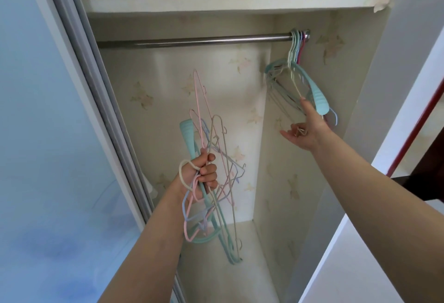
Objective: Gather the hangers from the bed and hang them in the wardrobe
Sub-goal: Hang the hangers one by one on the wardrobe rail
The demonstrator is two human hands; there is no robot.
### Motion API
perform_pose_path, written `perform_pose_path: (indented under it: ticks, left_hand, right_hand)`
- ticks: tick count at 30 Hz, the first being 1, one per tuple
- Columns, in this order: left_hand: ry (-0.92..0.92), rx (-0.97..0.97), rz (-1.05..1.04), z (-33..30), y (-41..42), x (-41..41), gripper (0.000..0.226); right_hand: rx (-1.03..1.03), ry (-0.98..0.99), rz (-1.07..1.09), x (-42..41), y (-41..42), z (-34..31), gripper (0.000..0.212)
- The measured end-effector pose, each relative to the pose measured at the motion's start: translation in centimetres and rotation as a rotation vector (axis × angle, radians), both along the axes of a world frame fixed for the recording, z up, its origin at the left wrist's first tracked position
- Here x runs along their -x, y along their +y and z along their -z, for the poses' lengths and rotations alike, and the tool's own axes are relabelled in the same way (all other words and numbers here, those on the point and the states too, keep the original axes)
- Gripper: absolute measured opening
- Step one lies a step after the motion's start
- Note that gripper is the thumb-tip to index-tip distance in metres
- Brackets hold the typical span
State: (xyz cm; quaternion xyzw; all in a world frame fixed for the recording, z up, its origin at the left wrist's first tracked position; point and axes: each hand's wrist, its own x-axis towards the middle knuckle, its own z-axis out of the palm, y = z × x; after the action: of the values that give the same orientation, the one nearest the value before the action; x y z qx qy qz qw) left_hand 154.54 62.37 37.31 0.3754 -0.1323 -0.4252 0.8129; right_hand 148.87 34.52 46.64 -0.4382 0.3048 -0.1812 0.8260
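Wardrobe (300,158) stood open, sliding door (60,134) pushed to the left. Interior lined with pale floral paper. Upper shelf (216,3) carried folded items, dark and grey; not identified further. Below it a steel rail (192,39) ran the full width, bare except at its far right end.

Hung group of hangers (298,74): several hooks crowded together at the right end of the rail, touching one another, bodies tilted toward the camera. One broad teal hanger (317,95) lay foremost.

Held bundle of hangers (211,182): thin pink, blue, beige and teal ones, tangled, hooks pointing upward and outward, well left of the hung group and below the rail.

Left hand (199,175) was clenched around the middle of the bundle, one beige hook looped over the back of the hand. Right hand (305,132) was released, palm up, fingers relaxed, thumb up against the lower edge of the hung group; nothing gripped. Whether the small wire loop near its palm belonged to a hung hanger could not be told.

Bed not in view.

Judgement: gathering appeared complete; the hanging step was in hand, partly done. Next move probably calls for the right hand to separate one hanger from the tangle, hook upward, and seat it on the rail just left of the hung group. Risk: hooks snagging, pulling several out at once.
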Motion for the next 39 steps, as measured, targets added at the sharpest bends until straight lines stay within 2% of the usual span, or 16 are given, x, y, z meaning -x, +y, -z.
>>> perform_pose_path:
  ticks: [3, 4, 6, 8, 9, 13, 15, 18, 20, 23, 25, 27, 30, 35, 37, 39]
  left_hand:
    - [0.000, 0.050, 0.041, 0.3, 0.0, 0.1, 0.040]
    - [0.005, 0.062, 0.054, 0.3, -0.1, 0.2, 0.040]
    - [0.019, 0.079, 0.087, 0.3, -0.2, 0.2, 0.037]
    - [0.021, 0.077, 0.115, 0.3, -0.2, 0.2, 0.035]
    - [0.023, 0.073, 0.122, 0.3, -0.2, 0.2, 0.034]
    - [0.042, 0.061, 0.100, 0.0, -0.4, 0.7, 0.036]
    - [0.037, 0.027, 0.097, -0.1, -0.3, 0.9, 0.038]
    - [0.022, -0.076, 0.110, -0.2, 0.1, 1.2, 0.034]
    - [0.012, -0.171, 0.104, -0.2, 0.1, 1.6, 0.021]
    - [-0.028, -0.303, 0.124, 0.1, 0.0, 2.3, 0.026]
    - [-0.043, -0.334, 0.171, 0.4, 0.1, 2.7, 0.026]
    - [-0.040, -0.325, 0.210, 0.9, 0.3, 2.8, 0.028]
    - [0.005, -0.279, 0.233, 1.7, 0.6, 2.4, 0.030]
    - [0.138, -0.360, 0.065, 2.3, 0.7, 2.0, 0.016]
    - [0.162, -0.430, 0.007, 3.1, 0.8, 1.4, 0.021]
    - [0.151, -0.488, 0.010, 3.6, 0.9, 0.6, 0.029]
  right_hand:
    - [-0.047, 0.011, -0.061, 0.6, 1.1, 2.5, 0.092]
    - [-0.047, 0.062, -0.093, 1.0, 1.9, 3.9, 0.093]
    - [0.033, 0.166, -0.236, 1.8, 4.0, 7.1, 0.080]
    - [0.359, 0.275, -0.470, 2.9, 6.6, 9.7, 0.063]
    - [0.524, 0.312, -0.574, 3.5, 8.0, 10.7, 0.063]
    - [0.893, 0.348, -0.893, 5.2, 11.5, 13.0, 0.106]
    - [1.086, 0.363, -0.820, 5.2, 11.8, 13.3, 0.108]
    - [1.446, 0.260, -0.410, 4.2, 10.8, 12.2, 0.075]
    - [1.682, 0.128, -0.235, 3.1, 9.5, 11.1, 0.063]
    - [1.914, 0.121, -0.200, 0.8, 7.5, 9.8, 0.059]
    - [2.018, 0.212, -0.301, -0.7, 6.2, 9.5, 0.048]
    - [2.080, 0.226, -0.398, -1.6, 4.9, 9.7, 0.036]
    - [2.035, -0.008, -0.410, -1.5, 3.6, 10.1, 0.022]
    - [2.071, -0.231, -0.302, -0.1, 2.0, 10.2, 0.025]
    - [2.099, -0.287, -0.267, 0.2, 1.3, 10.2, 0.023]
    - [2.137, -0.336, -0.215, 0.5, 0.2, 10.2, 0.033]
